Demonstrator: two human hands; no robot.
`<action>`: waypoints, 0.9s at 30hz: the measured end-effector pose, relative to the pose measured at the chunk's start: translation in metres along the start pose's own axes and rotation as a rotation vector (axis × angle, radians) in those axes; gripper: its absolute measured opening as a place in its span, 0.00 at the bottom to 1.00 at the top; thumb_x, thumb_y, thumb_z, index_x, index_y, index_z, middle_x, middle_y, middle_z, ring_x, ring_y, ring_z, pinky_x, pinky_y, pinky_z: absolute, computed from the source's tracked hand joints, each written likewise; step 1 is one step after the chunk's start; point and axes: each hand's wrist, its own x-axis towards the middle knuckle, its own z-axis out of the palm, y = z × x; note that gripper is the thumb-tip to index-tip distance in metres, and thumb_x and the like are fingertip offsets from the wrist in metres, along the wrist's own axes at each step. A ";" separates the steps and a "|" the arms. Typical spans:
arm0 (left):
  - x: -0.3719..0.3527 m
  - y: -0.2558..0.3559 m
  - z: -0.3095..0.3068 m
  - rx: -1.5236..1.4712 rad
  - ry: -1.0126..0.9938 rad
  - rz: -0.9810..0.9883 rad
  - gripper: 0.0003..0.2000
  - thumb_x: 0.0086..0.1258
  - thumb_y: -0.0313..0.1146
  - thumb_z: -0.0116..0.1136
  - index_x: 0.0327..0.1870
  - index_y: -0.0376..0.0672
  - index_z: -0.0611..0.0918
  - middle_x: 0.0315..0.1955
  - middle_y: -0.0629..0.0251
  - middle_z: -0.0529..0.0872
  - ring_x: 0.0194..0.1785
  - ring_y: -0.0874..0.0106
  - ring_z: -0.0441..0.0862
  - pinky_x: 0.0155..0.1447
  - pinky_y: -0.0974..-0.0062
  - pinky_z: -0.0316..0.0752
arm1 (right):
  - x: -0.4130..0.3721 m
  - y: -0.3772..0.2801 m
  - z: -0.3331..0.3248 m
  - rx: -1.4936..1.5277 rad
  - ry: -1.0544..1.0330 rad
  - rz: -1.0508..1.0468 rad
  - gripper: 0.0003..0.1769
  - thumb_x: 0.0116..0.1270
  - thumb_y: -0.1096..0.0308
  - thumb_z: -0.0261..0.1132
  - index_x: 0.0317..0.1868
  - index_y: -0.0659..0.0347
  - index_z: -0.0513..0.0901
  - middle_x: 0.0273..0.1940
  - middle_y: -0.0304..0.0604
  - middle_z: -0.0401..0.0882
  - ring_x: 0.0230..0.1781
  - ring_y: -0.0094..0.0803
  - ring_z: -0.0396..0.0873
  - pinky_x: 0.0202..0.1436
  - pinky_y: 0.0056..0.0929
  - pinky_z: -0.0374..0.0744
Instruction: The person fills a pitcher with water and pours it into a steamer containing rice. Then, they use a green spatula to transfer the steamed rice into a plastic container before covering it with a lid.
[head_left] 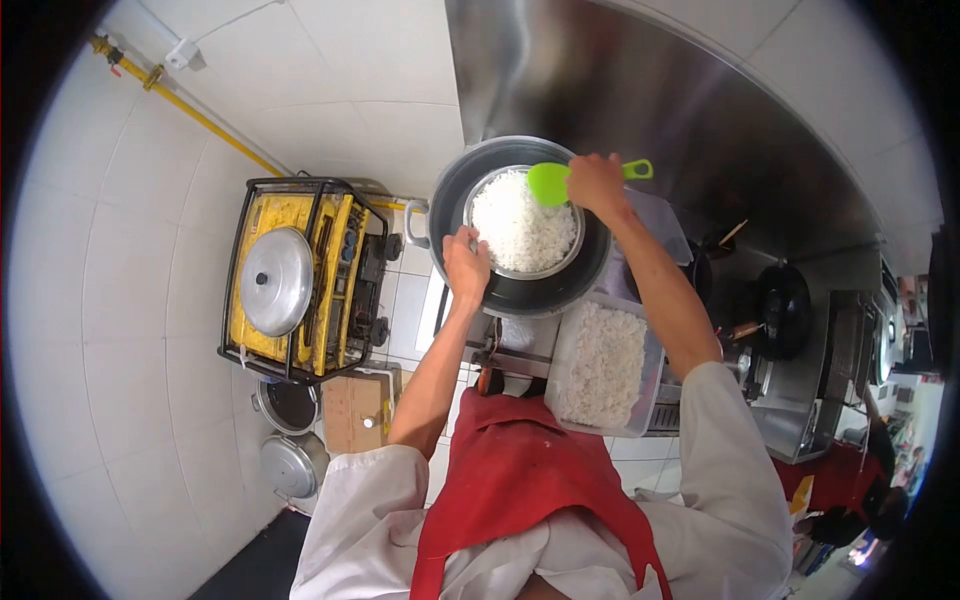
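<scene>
A metal bowl full of white rice sits inside a large dark-lined pot. At the bowl's left rim, my left hand is closed on the edge. My right hand grips a green spatula, whose blade rests over the upper right part of the rice. Just below and to the right of the pot, a clear plastic container holds more rice.
On the left stands a yellow generator with a metal lid on top. Below it are pots and a cardboard box. A black pan hangs at right. Another person is at far right.
</scene>
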 end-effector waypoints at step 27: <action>-0.232 0.028 0.028 -0.024 -0.852 -0.090 0.14 0.69 0.30 0.59 0.50 0.35 0.73 0.22 0.50 0.84 0.23 0.60 0.85 0.26 0.68 0.75 | -0.276 0.042 0.193 0.279 -0.259 0.070 0.11 0.52 0.67 0.62 0.36 0.52 0.86 0.33 0.43 0.85 0.40 0.39 0.83 0.57 0.50 0.65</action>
